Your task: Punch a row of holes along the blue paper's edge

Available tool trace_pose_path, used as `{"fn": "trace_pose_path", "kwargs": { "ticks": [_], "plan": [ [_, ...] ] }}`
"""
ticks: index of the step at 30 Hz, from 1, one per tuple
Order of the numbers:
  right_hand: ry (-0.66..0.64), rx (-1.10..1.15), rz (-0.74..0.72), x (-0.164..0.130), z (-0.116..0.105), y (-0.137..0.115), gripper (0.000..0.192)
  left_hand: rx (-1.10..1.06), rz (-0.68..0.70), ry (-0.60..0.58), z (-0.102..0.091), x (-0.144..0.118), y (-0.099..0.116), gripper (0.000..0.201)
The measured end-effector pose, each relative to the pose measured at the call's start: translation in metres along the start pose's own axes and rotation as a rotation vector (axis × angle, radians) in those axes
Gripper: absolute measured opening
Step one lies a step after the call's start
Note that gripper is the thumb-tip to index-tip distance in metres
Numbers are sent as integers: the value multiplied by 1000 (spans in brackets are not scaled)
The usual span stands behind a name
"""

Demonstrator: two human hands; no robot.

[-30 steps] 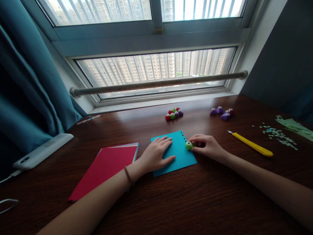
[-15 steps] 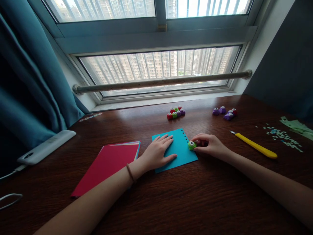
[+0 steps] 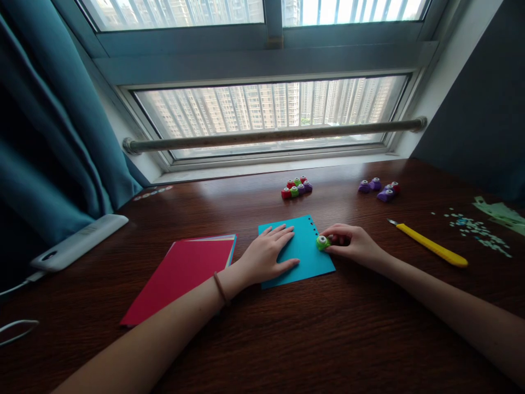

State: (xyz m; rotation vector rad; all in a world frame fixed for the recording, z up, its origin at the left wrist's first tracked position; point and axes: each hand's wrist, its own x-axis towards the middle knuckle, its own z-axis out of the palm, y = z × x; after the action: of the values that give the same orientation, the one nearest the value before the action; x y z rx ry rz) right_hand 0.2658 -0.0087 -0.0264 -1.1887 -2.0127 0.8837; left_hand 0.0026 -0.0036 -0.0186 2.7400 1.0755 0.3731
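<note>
A sheet of blue paper [image 3: 309, 257] lies on the brown table, with a row of small punched holes along its upper right edge. My left hand [image 3: 273, 251] rests flat on the paper, fingers spread. A brown band circles that wrist. At the paper's right edge, my right hand [image 3: 348, 242] pinches a small green craft punch [image 3: 322, 242] with a white round top. The punch sits over the edge just below the row of holes; its slot is hidden.
Red paper [image 3: 192, 273] is stacked at left. Several colored punches [image 3: 297, 187] stand behind, and purple and red ones [image 3: 385, 194] farther right. A yellow craft knife [image 3: 430, 244], paper bits [image 3: 478, 230] and green scraps [image 3: 498, 213] lie right. A white power bank-like device [image 3: 80, 243] lies left.
The blue paper and my left hand have shifted slightly right in view, partly with the camera. The green punch sits at nearly the same spot, still in my right hand.
</note>
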Motion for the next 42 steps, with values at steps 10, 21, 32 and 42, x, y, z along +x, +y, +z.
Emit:
{"fn": "trace_pose_path", "kwargs": {
  "ticks": [10,21,32,42],
  "plan": [
    [2,9,7,0,1,1,28,-3,-3,11,1,0,0,65],
    [0,-25,6,0,1,0,28,-11,9,-6,1,1,-1,62],
    [16,-35,3,0,1,-1,29,-8,5,-30,-1,1,1,60],
    [19,-10,-6,-1,1,2,36,-31,13,-13,-1,3,0,55]
  ]
}}
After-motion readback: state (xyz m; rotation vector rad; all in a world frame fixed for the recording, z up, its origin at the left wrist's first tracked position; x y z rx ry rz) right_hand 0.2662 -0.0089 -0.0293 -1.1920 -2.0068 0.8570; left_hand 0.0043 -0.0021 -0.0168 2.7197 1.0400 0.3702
